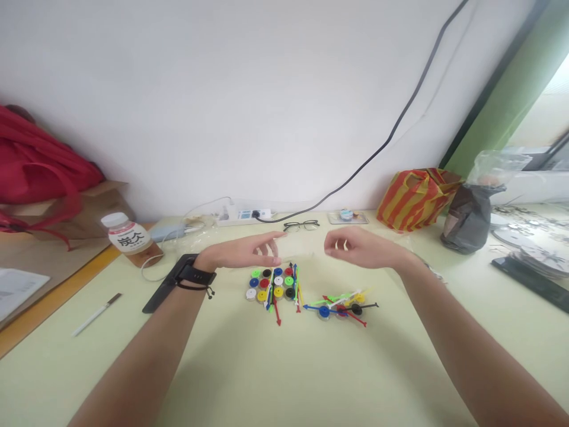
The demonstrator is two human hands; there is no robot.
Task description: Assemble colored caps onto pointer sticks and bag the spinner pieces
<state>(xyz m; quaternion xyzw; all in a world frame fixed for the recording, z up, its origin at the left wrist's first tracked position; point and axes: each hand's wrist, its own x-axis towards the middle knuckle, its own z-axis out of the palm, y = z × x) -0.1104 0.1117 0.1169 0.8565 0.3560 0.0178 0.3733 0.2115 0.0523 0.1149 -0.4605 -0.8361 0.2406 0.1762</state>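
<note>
Between my two hands stretches a pale, see-through plastic bag (299, 245), faint and blurred. My left hand (249, 249), with a black band on its wrist, pinches the bag's left side. The right side is at the curled fingers of my right hand (358, 246). Below my left hand, several coloured round spinner bases (278, 281) stand in rows, with coloured arrows (296, 284) lying on and beside them. Closer to my right hand lies a loose group of spinners with arrows, among them a blue spinner (324, 311) and a black spinner (356, 308).
Eyeglasses (301, 225) and a power strip (244, 216) lie by the wall. At left are a bottle (131, 238), a dark phone-like slab (162, 293) and a pen (96, 314). A striped bag (413, 198) and a grey bag (467, 219) stand at right.
</note>
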